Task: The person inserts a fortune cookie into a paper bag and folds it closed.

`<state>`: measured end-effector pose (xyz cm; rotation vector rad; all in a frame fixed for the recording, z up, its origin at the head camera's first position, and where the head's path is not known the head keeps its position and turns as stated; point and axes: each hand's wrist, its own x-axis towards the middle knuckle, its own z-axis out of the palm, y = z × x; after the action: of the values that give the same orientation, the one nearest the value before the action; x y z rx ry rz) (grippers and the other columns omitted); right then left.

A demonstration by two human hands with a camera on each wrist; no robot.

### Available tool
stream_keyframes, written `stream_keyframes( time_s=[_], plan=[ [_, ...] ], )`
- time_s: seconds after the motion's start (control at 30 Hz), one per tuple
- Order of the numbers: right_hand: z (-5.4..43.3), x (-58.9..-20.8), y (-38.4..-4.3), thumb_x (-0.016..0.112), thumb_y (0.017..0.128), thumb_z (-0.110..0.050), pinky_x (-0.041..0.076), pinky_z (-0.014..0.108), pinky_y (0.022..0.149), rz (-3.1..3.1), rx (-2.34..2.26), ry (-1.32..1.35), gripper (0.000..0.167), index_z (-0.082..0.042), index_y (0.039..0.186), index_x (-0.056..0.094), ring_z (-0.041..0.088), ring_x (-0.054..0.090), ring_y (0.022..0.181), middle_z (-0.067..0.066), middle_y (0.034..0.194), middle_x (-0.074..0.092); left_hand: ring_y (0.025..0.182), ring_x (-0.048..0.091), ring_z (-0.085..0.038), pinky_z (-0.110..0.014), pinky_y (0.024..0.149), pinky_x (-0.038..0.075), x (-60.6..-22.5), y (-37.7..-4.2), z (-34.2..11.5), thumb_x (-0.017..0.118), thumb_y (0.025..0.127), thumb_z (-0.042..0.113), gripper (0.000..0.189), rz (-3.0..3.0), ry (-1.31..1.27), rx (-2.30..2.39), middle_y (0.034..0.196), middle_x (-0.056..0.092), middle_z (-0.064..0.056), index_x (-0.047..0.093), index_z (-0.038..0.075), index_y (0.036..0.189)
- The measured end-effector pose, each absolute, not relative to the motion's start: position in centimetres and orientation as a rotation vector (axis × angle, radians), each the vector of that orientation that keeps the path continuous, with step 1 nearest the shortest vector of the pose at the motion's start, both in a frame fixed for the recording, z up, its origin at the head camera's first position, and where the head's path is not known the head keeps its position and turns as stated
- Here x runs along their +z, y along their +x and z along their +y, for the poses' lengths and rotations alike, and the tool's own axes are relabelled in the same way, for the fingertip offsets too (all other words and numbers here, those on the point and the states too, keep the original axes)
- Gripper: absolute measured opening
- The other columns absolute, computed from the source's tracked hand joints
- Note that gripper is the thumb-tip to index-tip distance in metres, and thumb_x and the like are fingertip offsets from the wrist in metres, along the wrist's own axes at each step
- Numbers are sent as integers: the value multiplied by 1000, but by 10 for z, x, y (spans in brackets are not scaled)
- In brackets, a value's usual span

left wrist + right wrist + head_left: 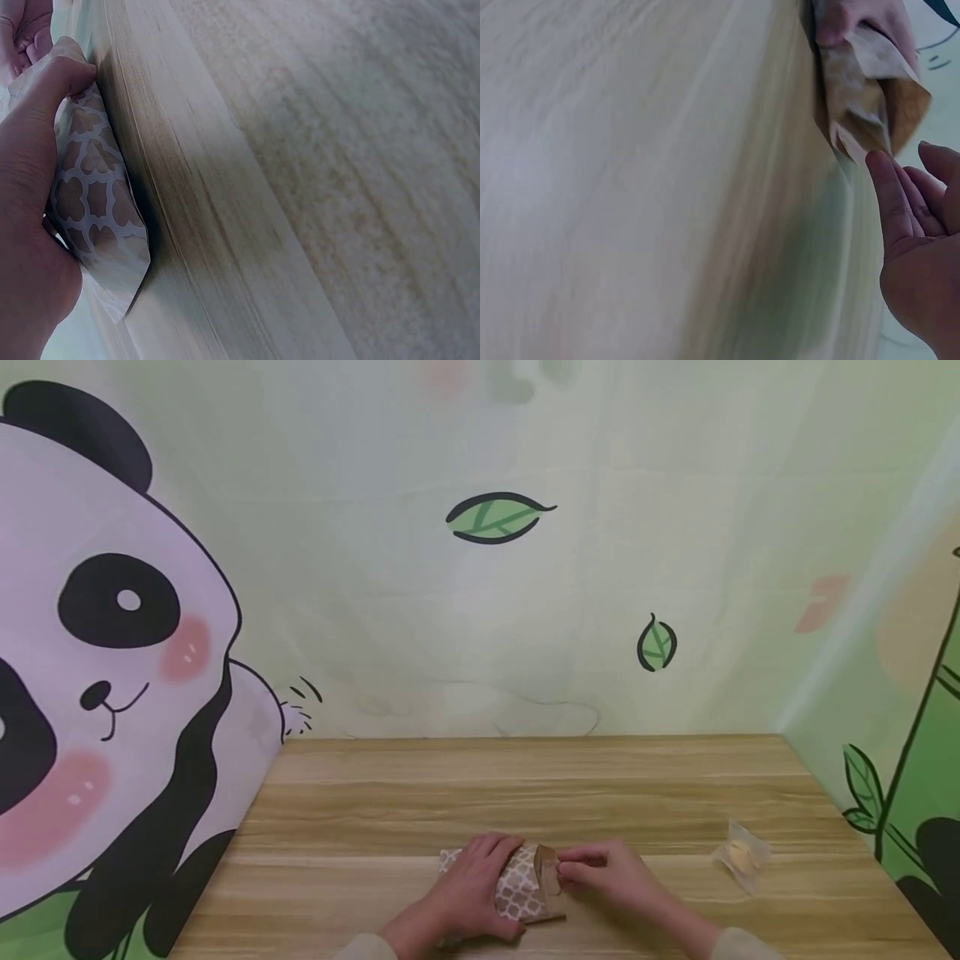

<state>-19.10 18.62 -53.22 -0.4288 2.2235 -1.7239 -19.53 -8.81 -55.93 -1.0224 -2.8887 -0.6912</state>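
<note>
A paper bag with a brown-and-white lattice print [519,893] lies on the table, its plain brown mouth [548,870] turned to the right. My left hand [474,885] grips the bag from above, thumb on the near side and fingers over the far side. In the left wrist view the bag's printed side [97,187] bulges out below that hand. At the mouth, my right hand [922,232] touches the paper edge with its fingertips, its fingers fairly straight. The bag's inside is mostly hidden.
A small pale yellow item in a translucent wrapper [741,857] lies to the right of my right hand. Wood-grain table [525,777] runs back to a cloth backdrop [375,568] printed with a panda and leaves.
</note>
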Motion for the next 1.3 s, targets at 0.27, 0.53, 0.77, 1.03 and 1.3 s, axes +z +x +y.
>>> stream_keyframes(
  time_s=[0.27, 0.53, 0.77, 1.03, 1.3],
  plan=[
    [245, -512, -199, 67, 107, -17, 63, 35, 90, 2203, -1687, -388, 47, 22, 132, 60, 25, 77, 106, 32, 119, 73, 137, 48, -21, -45, 118, 44, -555, -194, -92, 93, 64, 48, 111, -2930, -1018, -696, 150, 51, -1, 44, 13, 158],
    [314, -489, -194, 68, 106, -26, 61, 26, 83, 2649, -1304, -290, 48, 13, 134, 65, 23, 77, 102, 21, 122, 76, 137, 47, -19, -44, 118, 44, -555, -194, -92, 92, 66, 47, 109, -2950, -1032, -706, 150, 50, 0, 44, 13, 158],
    [362, -476, -188, 68, 107, -32, 63, 37, 83, 2887, -994, -159, 54, 13, 136, 63, 34, 75, 108, 24, 123, 74, 137, 46, -18, -43, 119, 43, -556, -196, -90, 91, 67, 48, 109, -2976, -1028, -692, 151, 49, 1, 43, 15, 159],
    [403, -487, -185, 65, 107, -39, 60, 58, 87, 3017, -843, -12, 68, 22, 136, 55, 52, 70, 109, 43, 127, 63, 138, 46, -18, -43, 119, 43, -556, -196, -90, 91, 67, 49, 109, -2978, -1025, -677, 152, 49, 1, 43, 15, 159],
    [421, -503, -181, 54, 108, -58, 56, 65, 88, 2970, -642, 118, 87, 24, 135, 52, 60, 62, 113, 47, 130, 58, 137, 46, -17, -43, 118, 43, -553, -195, -89, 91, 66, 49, 109, -2973, -1019, -680, 151, 50, 2, 44, 17, 159]
  ],
)
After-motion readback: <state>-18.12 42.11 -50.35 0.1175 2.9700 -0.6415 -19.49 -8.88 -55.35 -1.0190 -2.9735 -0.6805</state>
